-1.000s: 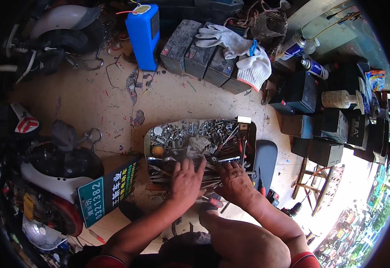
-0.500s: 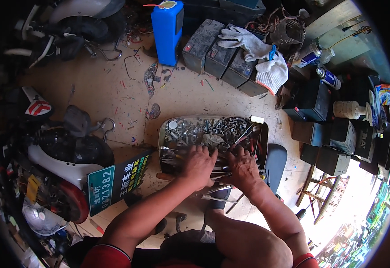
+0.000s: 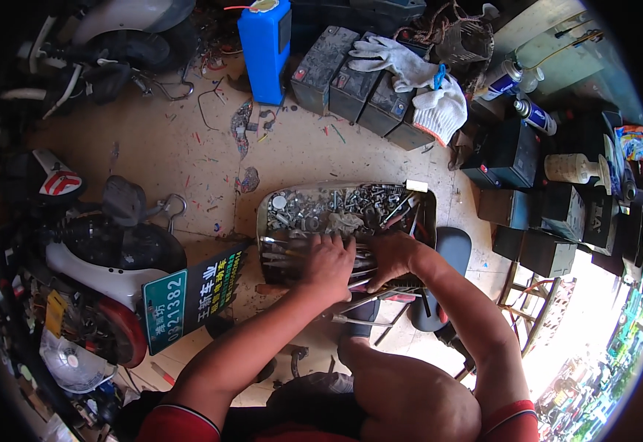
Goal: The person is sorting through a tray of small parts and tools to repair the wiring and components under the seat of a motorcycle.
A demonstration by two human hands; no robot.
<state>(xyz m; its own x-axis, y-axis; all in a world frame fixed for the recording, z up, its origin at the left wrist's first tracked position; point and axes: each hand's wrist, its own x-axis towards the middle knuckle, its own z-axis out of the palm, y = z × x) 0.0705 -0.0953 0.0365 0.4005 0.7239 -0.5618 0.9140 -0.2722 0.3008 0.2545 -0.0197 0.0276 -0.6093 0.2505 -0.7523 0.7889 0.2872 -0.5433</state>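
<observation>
A shallow tray (image 3: 264, 210) in front of me holds loose bolts and nuts (image 3: 362, 202) in its far part and long metal hand tools (image 3: 281, 253) along its near part. My left hand (image 3: 329, 265) lies over the middle of these tools, fingers forward and thumb on the near side. Close on its right, my right hand (image 3: 395, 258) curves around the same bundle, its fingers partly blurred. Tool shafts show between the two hands. A whitish crumpled piece (image 3: 346, 222) lies just beyond my fingertips. Long rods (image 3: 362, 322) stick out past the tray's near edge.
A blue battery pack (image 3: 264, 55) and dark batteries (image 3: 325, 70) topped by knitted gloves (image 3: 388, 62) stand beyond the tray. On the left are scooters (image 3: 93, 261). Stacked batteries (image 3: 509, 158), spray cans (image 3: 535, 116) and a wooden stool (image 3: 524, 306) are at right. A black seat-like pad (image 3: 450, 269) adjoins the tray.
My right hand has turned inward, with its wrist and forearm swung up and to the right. My left hand stays over the tools. The whole view has shifted slightly.
</observation>
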